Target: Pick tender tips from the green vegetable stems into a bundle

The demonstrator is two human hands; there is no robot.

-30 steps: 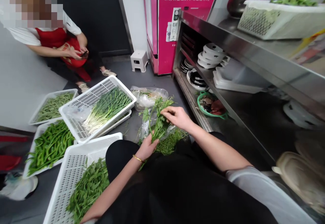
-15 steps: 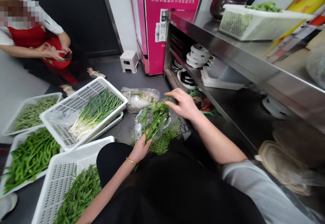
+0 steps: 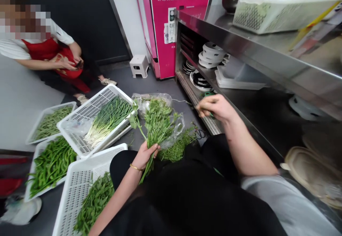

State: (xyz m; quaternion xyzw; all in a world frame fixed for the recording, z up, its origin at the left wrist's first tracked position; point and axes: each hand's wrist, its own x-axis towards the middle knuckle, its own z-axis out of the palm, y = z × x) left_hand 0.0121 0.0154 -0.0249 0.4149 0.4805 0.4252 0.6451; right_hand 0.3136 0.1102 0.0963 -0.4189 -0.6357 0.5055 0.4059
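Observation:
My left hand (image 3: 145, 155) is closed round the stems of a bunch of leafy greens (image 3: 157, 116), whose leaves fan out away from me. Off to the right, by the shelf edge, my right hand (image 3: 216, 108) has its fingers pinched together on a thin stem (image 3: 184, 101), which trails leftward from the fingertips. Beneath the bunch lie a clear plastic bag (image 3: 178, 125) and a heap of thin green stems (image 3: 175, 151). More leafy greens (image 3: 96, 202) fill part of a white basket (image 3: 66, 196) at my left knee.
A basket of scallions (image 3: 110, 116), a basket of green peppers (image 3: 53, 161) and a basket of beans (image 3: 55, 120) stand to the left. A steel shelf unit (image 3: 251, 63) borders my right. A seated person (image 3: 53, 56) and a stool (image 3: 139, 66) are farther back.
My right hand has moved right, away from the bunch, and its fingers have closed on a thin stem. The bunch in my left hand has spread and tilted left. The view has shifted slightly.

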